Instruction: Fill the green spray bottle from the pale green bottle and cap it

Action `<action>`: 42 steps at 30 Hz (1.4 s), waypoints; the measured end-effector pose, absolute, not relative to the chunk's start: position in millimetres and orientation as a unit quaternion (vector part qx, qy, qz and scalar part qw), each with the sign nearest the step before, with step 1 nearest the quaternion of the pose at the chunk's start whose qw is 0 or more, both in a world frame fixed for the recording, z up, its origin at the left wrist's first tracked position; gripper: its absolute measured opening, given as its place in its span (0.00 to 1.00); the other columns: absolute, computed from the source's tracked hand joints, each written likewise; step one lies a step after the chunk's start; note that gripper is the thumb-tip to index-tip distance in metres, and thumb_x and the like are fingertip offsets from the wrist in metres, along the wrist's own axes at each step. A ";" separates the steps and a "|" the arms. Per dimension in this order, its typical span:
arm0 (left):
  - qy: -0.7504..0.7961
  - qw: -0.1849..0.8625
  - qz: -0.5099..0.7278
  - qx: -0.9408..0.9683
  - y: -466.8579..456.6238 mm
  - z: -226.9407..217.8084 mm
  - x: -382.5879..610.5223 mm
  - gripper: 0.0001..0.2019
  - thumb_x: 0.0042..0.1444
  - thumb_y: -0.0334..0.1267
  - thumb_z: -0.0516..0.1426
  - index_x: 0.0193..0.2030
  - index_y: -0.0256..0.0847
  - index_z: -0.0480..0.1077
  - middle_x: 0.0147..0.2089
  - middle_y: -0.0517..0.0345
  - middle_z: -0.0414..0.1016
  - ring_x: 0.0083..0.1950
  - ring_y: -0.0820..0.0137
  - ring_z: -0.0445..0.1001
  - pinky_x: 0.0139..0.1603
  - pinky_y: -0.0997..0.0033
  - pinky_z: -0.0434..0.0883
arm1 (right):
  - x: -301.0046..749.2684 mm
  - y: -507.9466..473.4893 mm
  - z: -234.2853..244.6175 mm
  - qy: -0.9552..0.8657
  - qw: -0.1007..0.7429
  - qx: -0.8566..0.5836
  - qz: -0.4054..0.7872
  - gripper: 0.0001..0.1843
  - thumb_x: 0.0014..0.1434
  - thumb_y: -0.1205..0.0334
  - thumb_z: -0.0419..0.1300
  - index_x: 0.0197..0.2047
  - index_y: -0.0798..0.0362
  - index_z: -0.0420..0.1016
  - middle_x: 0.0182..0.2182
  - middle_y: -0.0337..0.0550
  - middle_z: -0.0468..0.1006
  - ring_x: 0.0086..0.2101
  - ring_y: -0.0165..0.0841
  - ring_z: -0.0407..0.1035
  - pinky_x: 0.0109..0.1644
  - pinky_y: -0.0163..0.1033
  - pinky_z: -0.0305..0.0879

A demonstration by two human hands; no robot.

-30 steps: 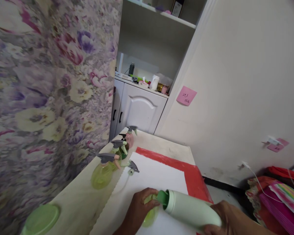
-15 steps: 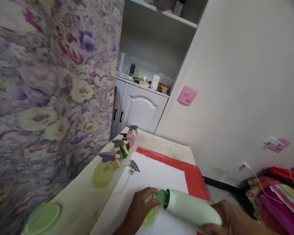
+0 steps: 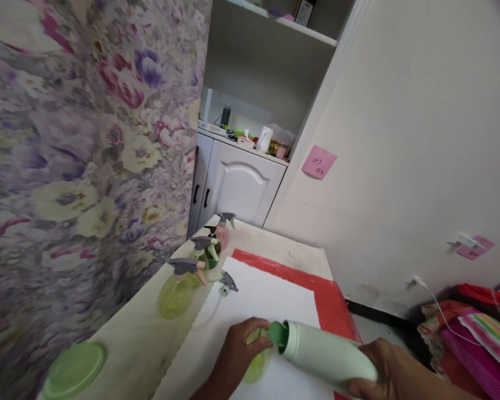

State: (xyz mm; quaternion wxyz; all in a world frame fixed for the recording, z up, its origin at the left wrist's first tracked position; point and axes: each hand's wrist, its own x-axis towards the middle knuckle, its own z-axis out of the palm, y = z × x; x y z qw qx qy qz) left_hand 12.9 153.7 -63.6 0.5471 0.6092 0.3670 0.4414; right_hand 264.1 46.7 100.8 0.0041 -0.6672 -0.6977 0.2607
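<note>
In my right hand is a pale green bottle, tipped almost level with its open mouth to the left. A darker green rounded piece juts from that mouth; I cannot tell if it is a spout or a flap. My left hand has its fingers closed around the neck of a clear yellow-green bottle, which stands on white paper. The green piece is right over that neck, partly behind my fingers. A loose grey and green spray head with its tube lies on the paper.
Several spray bottles line the table's left edge, the nearest a yellow one, the farthest pink. A green round lid is at the front left. Red sheeting runs under the paper. The wall borders the right.
</note>
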 end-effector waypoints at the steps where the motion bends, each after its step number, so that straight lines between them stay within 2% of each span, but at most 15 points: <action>1: 0.369 0.547 0.442 0.607 153.7 -63.9 13.0 0.10 0.44 0.33 0.63 0.36 0.42 0.80 0.38 0.58 0.84 0.43 0.60 0.79 0.48 0.68 0.70 | 263.5 46.7 101.4 -0.698 0.005 -0.667 0.261 0.15 0.52 0.50 0.61 0.25 0.52 0.67 0.21 0.31 0.60 0.23 0.25 0.53 0.24 0.32 0.45; 5: 0.366 0.546 0.442 0.610 153.7 -63.9 13.3 0.10 0.44 0.34 0.63 0.36 0.42 0.80 0.38 0.57 0.84 0.44 0.60 0.79 0.48 0.68 0.70 | 263.0 47.4 102.0 -0.698 0.010 -0.666 0.262 0.14 0.52 0.52 0.61 0.25 0.52 0.65 0.21 0.31 0.59 0.23 0.25 0.53 0.24 0.32 0.45; 11: 0.371 0.544 0.447 0.606 153.3 -63.7 15.0 0.10 0.43 0.33 0.64 0.35 0.42 0.80 0.38 0.58 0.84 0.43 0.61 0.79 0.48 0.69 0.70 | 264.4 46.6 100.7 -0.701 0.011 -0.663 0.261 0.19 0.53 0.45 0.59 0.25 0.53 0.66 0.21 0.32 0.61 0.23 0.25 0.53 0.24 0.31 0.45; 17: 0.368 0.547 0.448 0.604 151.9 -64.7 16.1 0.10 0.44 0.34 0.63 0.36 0.42 0.80 0.38 0.58 0.84 0.42 0.62 0.79 0.47 0.69 0.71 | 262.3 45.7 105.3 -0.694 0.004 -0.669 0.266 0.16 0.52 0.48 0.60 0.26 0.54 0.72 0.21 0.33 0.67 0.23 0.25 0.54 0.24 0.31 0.46; 26: 0.360 0.547 0.447 0.609 151.9 -63.3 16.1 0.10 0.45 0.34 0.63 0.36 0.43 0.80 0.38 0.58 0.84 0.43 0.61 0.79 0.48 0.68 0.71 | 266.3 44.7 103.2 -0.691 0.008 -0.672 0.269 0.13 0.53 0.52 0.61 0.28 0.54 0.76 0.23 0.36 0.75 0.23 0.25 0.61 0.24 0.31 0.49; 42: 0.367 0.554 0.447 0.600 151.0 -60.9 15.1 0.10 0.43 0.34 0.63 0.36 0.42 0.80 0.38 0.58 0.84 0.43 0.60 0.79 0.48 0.67 0.71 | 259.0 44.1 107.9 -0.680 -0.001 -0.685 0.261 0.11 0.52 0.54 0.61 0.27 0.54 0.75 0.21 0.34 0.71 0.23 0.25 0.59 0.24 0.31 0.47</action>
